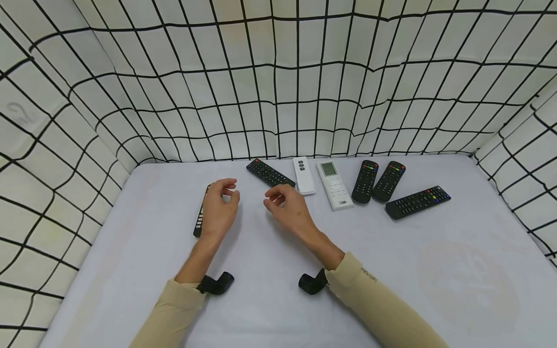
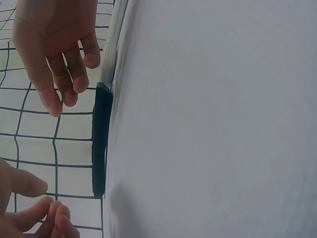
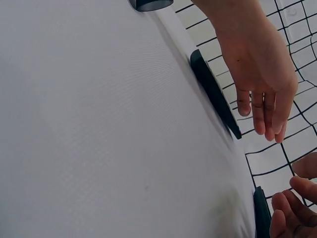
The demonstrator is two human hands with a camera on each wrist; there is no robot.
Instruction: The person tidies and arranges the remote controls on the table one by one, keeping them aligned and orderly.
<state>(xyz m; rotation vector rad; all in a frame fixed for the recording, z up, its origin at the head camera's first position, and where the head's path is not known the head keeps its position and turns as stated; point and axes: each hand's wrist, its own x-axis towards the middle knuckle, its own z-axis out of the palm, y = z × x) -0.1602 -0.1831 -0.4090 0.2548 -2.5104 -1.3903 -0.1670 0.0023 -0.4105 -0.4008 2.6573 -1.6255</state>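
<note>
My left hand [image 1: 219, 207] hovers over the left part of the table with loosely bent fingers and nothing in its grasp. It partly hides a slim black remote control [image 1: 198, 223] with light buttons. To its right, my right hand [image 1: 290, 209] is also raised, fingers relaxed and bent, holding nothing. The two hands face each other with a gap between them. Just beyond the right hand lies a black remote control [image 1: 269, 172] at a slant, its near end close to the fingers in the head view. A small white remote control [image 1: 304, 175] lies beside it.
Farther right lie a white air-conditioner remote [image 1: 335, 186] with a screen, two black remotes [image 1: 365, 181] [image 1: 389, 181] side by side, and a longer black remote [image 1: 417, 202]. Black netting [image 1: 298, 82] over pale walls borders the white-covered table [image 1: 270, 309] at the back and sides.
</note>
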